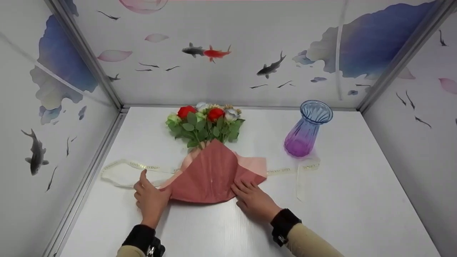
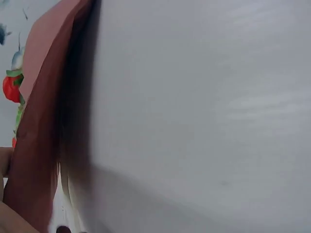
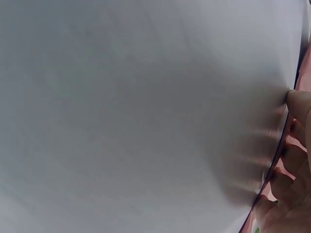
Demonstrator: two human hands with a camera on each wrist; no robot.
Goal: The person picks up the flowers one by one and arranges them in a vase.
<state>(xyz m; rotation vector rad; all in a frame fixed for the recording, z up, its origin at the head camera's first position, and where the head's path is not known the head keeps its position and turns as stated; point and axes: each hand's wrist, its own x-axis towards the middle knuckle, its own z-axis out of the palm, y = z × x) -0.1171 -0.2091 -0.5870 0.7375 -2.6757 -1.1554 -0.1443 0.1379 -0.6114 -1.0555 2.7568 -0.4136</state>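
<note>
A bouquet (image 1: 201, 125) lies on a white table (image 1: 357, 214), its red, green and pale blooms toward the back edge and left of that edge's middle. Its lower part is wrapped in dusky red paper (image 1: 210, 175), which lies near the middle of the table with one corner pointing to the back edge; a lighter pink layer (image 1: 255, 162) shows at its right side.

The left hand (image 1: 152, 201) pinches the paper's left corner between thumb and fingers, the index finger pointing toward the back edge. The right hand (image 1: 255, 201) is open, its fingers laid nearly straight across the paper's lower right part and the thumb at the rim nearest the front edge; it grips nothing.

A pale ribbon (image 1: 142, 166) with gold lettering makes a loop on the left side, near the table's left edge. Another stretch of ribbon (image 1: 280, 171) comes out at the paper's right side and runs toward the right edge, with one end turned to the front edge.

A glass vase (image 1: 305, 134), blue above and purple below, stands near the back right corner, well apart from the bouquet. Black bands (image 1: 285, 225) circle both wrists, below tan sleeves (image 1: 310, 242).
</note>
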